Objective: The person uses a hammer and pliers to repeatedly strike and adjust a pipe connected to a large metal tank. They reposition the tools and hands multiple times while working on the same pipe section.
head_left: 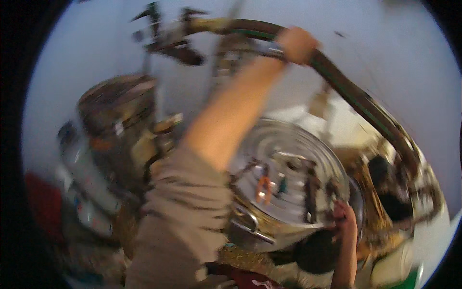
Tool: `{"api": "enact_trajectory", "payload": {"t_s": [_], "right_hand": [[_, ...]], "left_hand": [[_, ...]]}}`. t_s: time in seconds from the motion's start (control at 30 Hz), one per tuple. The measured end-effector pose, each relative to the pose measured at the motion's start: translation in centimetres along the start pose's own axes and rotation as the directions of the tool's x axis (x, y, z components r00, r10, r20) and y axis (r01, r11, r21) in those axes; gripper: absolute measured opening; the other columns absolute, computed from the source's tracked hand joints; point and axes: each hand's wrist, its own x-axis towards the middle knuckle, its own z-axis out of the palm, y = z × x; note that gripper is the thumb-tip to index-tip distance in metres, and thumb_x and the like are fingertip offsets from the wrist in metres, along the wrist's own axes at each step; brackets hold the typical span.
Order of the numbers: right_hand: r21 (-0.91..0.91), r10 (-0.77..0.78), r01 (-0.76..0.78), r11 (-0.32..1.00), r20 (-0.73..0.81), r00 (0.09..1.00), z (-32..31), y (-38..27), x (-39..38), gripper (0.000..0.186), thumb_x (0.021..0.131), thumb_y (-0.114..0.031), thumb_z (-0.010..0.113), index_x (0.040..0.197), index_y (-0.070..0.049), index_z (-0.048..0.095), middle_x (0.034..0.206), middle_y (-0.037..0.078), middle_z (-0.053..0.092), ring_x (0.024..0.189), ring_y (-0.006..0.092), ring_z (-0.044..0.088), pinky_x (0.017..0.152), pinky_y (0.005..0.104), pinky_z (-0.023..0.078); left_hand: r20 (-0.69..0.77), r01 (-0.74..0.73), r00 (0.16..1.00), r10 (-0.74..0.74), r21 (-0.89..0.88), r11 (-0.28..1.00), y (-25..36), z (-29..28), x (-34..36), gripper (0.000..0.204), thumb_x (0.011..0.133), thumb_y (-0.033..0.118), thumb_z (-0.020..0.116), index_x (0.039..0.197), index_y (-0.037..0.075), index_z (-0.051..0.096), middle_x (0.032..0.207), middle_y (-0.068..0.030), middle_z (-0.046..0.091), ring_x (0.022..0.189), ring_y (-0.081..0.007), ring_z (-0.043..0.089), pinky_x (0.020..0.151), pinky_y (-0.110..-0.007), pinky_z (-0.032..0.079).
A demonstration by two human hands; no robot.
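Note:
My left arm, in a brown sleeve with a band at the wrist, stretches up and across. At its end my left hand (299,45) is closed round a thick dark hose (358,98) with a green stripe, which arches over to the right. Below, my right hand (345,219) is beside the rim of a round, ridged metal lid (293,132) on a big pot (257,242). Its fingers are blurred; whether they hold anything cannot be made out. On the lid lie an orange-handled tool (263,189), a teal-handled tool (282,185) and a long dark tool (311,192).
A metal fitting with dark levers (175,41) is at the hose's upper left end. A large brown drum (118,106) stands left, beside whitish bottles or sacks (89,168) and a red object (44,204). A pale container (392,265) sits at lower right. Much is blurred.

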Motion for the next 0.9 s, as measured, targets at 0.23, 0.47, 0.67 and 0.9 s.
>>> {"api": "enact_trajectory", "payload": {"t_s": [0.23, 0.47, 0.67, 0.9], "right_hand": [[0.013, -0.256, 0.257, 0.966, -0.011, 0.966, 2.2, -0.4, -6.7, 0.023, 0.11, -0.018, 0.067, 0.128, -0.005, 0.062, 0.079, -0.003, 0.052, 0.052, 0.0063, 0.042, 0.045, 0.0256, 0.029], [0.124, -0.637, 0.647, 0.752, -0.112, 0.762, 6.3, -2.0, -14.7, 0.029, 0.118, -0.032, 0.052, 0.136, -0.01, 0.056, 0.074, -0.001, 0.046, 0.042, 0.008, 0.037, 0.037, 0.0237, 0.03], [0.251, -0.726, 0.744, 0.619, -0.179, 0.664, 5.7, -8.1, -13.3, 0.027, 0.117, -0.034, 0.054, 0.133, -0.012, 0.056, 0.072, 0.001, 0.049, 0.043, 0.0104, 0.039, 0.038, 0.0278, 0.03], [0.197, -0.804, 0.828, 0.525, -0.205, 0.559, 8.6, -11.2, -10.5, 0.036, 0.119, -0.045, 0.047, 0.132, -0.012, 0.056, 0.072, 0.001, 0.048, 0.044, 0.0092, 0.039, 0.039, 0.027, 0.031]], "left_hand": [[-0.224, -0.125, 0.968, 0.109, -0.056, 0.991, -0.1, -0.4, 0.1, 0.034, 0.073, 0.009, 0.078, 0.104, 0.011, 0.065, 0.091, -0.0158, 0.074, 0.092, -0.0442, 0.073, 0.077, -0.057, 0.058], [-0.124, -0.105, 0.988, 0.088, -0.136, 0.985, 0.2, -1.2, -0.1, 0.053, 0.071, 0.011, 0.089, 0.118, 0.01, 0.065, 0.103, -0.0164, 0.075, 0.102, -0.0439, 0.072, 0.086, -0.053, 0.058], [0.168, -0.049, 0.982, 0.084, -0.2, 0.979, 1.5, -4.0, 1.2, 0.073, 0.065, 0.016, 0.097, 0.13, 0.012, 0.063, 0.115, -0.0134, 0.071, 0.109, -0.0413, 0.071, 0.092, -0.051, 0.058], [0.158, -0.177, 0.963, 0.217, -0.23, 0.957, 7.3, -4.2, 3.6, 0.078, 0.063, 0.019, 0.101, 0.131, 0.015, 0.061, 0.12, -0.0112, 0.069, 0.11, -0.0398, 0.07, 0.091, -0.051, 0.058]]}}
